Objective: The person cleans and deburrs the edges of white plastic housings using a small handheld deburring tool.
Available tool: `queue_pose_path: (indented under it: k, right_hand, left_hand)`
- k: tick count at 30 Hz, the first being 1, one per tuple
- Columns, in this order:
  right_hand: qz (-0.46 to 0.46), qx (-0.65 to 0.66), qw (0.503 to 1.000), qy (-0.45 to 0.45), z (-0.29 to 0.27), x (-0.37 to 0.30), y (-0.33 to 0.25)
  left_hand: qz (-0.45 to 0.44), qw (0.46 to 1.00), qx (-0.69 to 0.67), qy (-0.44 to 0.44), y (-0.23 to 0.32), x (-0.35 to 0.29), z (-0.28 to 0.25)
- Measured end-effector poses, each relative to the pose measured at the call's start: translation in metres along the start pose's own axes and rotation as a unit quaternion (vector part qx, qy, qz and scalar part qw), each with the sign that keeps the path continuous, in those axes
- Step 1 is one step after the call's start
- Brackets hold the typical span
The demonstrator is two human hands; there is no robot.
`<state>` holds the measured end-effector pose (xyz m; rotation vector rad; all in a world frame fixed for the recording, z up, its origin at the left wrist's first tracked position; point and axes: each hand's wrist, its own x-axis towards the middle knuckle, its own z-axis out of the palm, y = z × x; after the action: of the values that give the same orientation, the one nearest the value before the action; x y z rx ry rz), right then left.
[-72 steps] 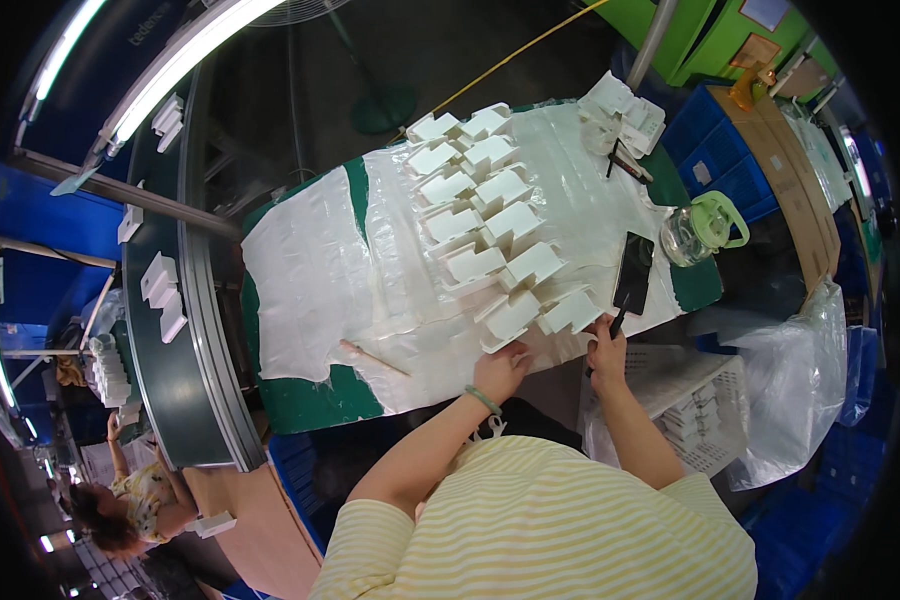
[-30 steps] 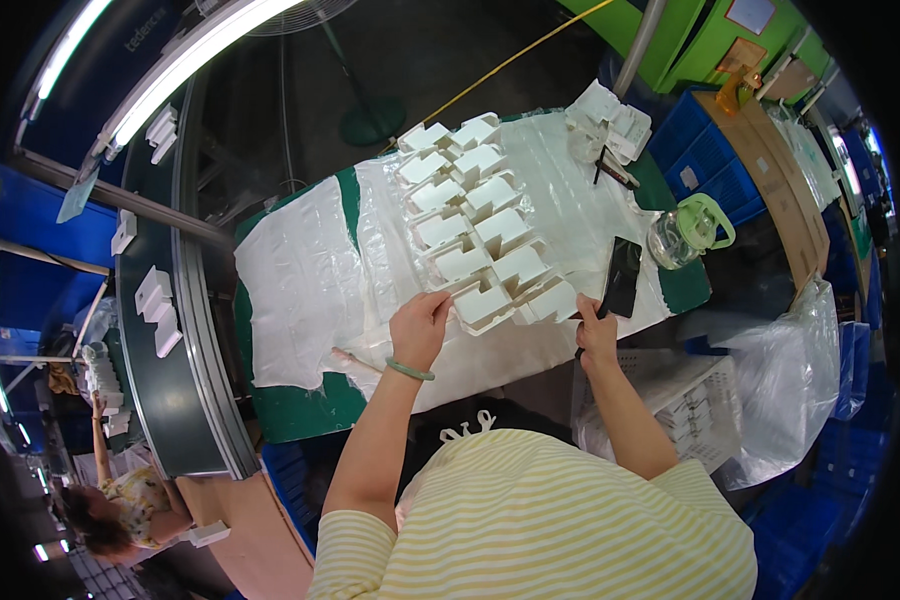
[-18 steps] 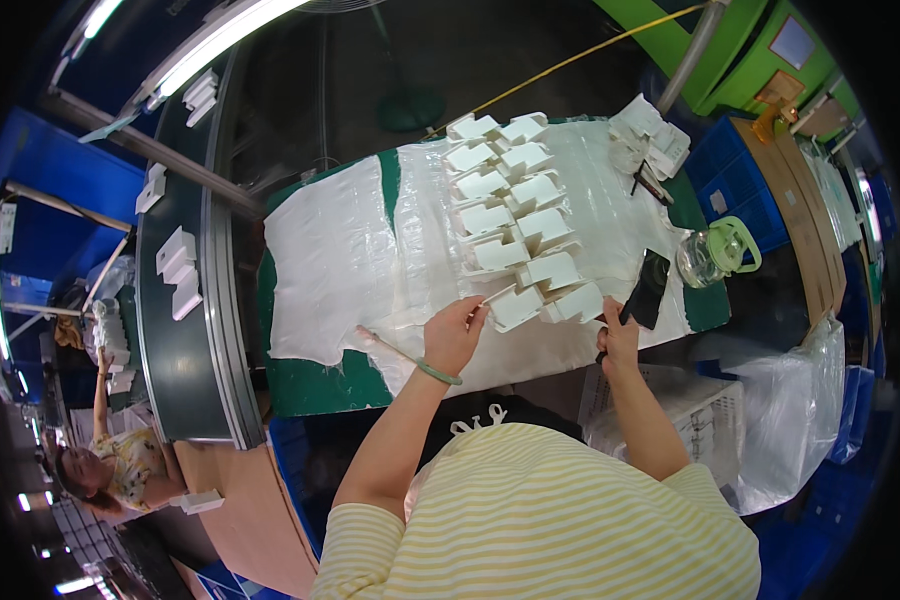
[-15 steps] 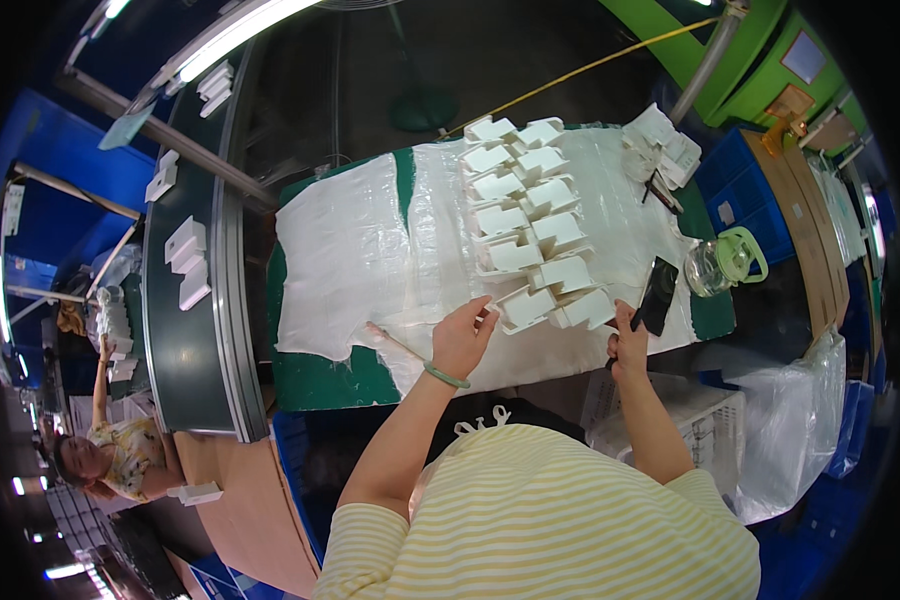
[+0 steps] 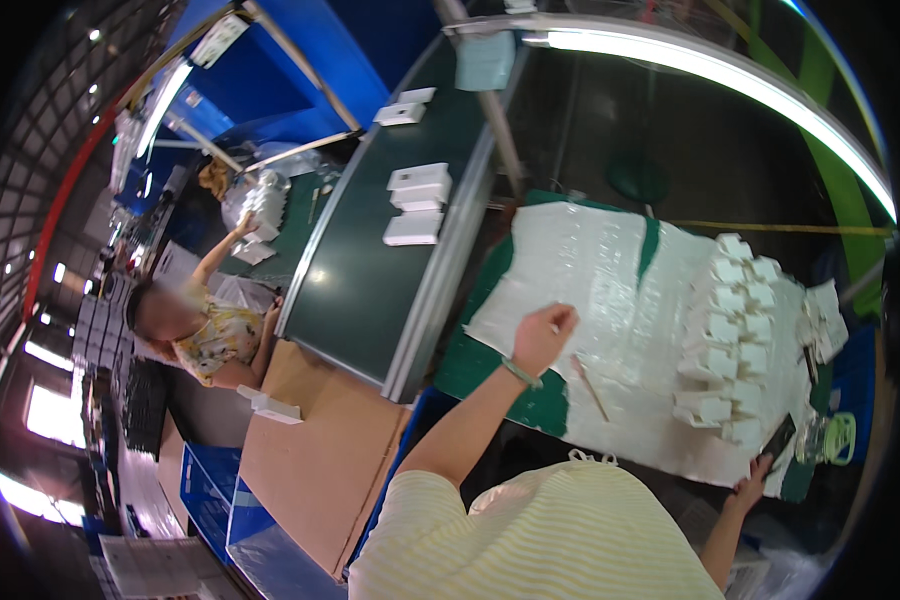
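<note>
On the table (image 5: 545, 408), two box rows (image 5: 720, 328)

Pale yellow and white striped shirt (image 5: 550, 535) with a pale green bangle (image 5: 521, 374).
The narrow stripes run across the loose body of the fabric and onto the short left sleeve (image 5: 410, 515); the smooth, round bangle circles the left wrist, and white ties (image 5: 592, 457) show in loops at the front hem.

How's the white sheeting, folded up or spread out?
Spread out: the white sheeting lies flat over much of the green tabletop, white boxes on it.
</note>
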<state>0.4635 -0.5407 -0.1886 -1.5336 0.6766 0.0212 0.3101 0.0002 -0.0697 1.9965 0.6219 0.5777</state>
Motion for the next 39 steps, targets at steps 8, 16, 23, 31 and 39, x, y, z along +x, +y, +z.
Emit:
queue_pose_path:
  k: [8,16,23,31,39]
  right_hand:
    - [-0.17,-0.061,0.982,0.047,0.045,0.026,-0.01]
    - [-0.517,-0.193,0.817,-0.168,0.211,-0.097,-0.04]
    - [-0.433,-0.163,0.758,-0.46,0.379,-0.339,-0.04]
    - [-0.02,-0.018,0.749,-0.662,0.443,-0.492,-0.071]
    - [-0.028,0.027,0.755,-0.654,0.435,-0.504,-0.066]
  left_hand:
    - [-0.143,0.908,0.366,0.149,-0.095,0.146,-0.169]
    - [-0.051,0.752,0.638,-0.158,-0.137,0.165,-0.211]
    - [-0.016,0.935,0.307,0.177,-0.114,0.089,-0.32]
    - [0.006,0.852,-0.455,0.259,-0.037,-0.052,-0.232]
    - [0.021,0.839,-0.453,0.301,-0.004,-0.104,-0.198]
